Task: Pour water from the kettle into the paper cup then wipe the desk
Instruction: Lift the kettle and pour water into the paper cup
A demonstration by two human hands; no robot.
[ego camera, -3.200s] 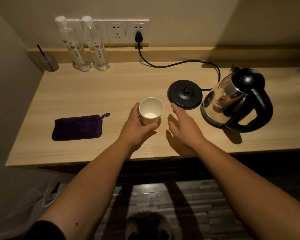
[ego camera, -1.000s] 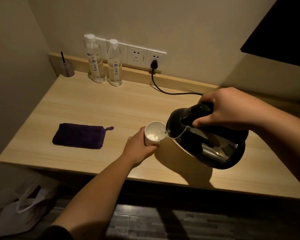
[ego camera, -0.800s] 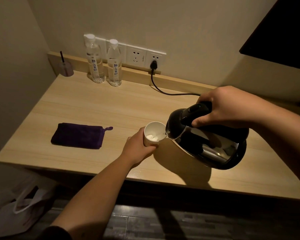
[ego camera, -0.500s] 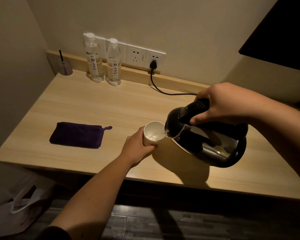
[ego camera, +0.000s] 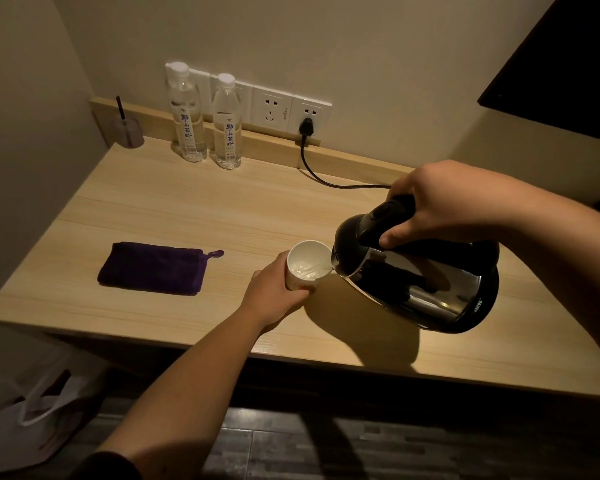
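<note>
while hands grip kettle and paper cup (near desk edge), left side lies open

The shiny steel electric kettle with black lid and handle is tipped leftward at right of centre, its spout at the rim of the small white paper cup, upright at centre and partly filled with water. A folded dark purple cloth lies flat left of centre on the pale wood-grain counter.
</note>
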